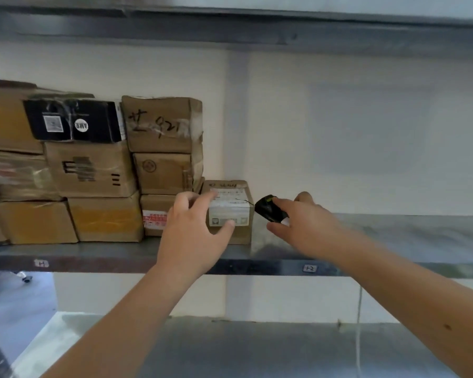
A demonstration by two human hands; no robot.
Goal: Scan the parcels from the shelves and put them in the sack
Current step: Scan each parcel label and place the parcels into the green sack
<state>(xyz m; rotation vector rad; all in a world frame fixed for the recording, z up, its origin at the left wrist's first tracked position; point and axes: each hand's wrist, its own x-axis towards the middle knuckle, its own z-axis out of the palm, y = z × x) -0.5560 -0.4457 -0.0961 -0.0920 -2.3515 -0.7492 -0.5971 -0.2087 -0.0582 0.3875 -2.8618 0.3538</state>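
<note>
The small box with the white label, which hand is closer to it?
Left. The left hand grips the small box, thumb on its label; the right hand holds a black scanner just beside it, apart.

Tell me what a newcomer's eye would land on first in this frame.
First, the two hands meeting at the small taped box on the middle shelf: the left hand grips its front, and the right hand points a black scanner at it. Next, the stack of cardboard parcels piled left of it, with a black box on top.
</note>
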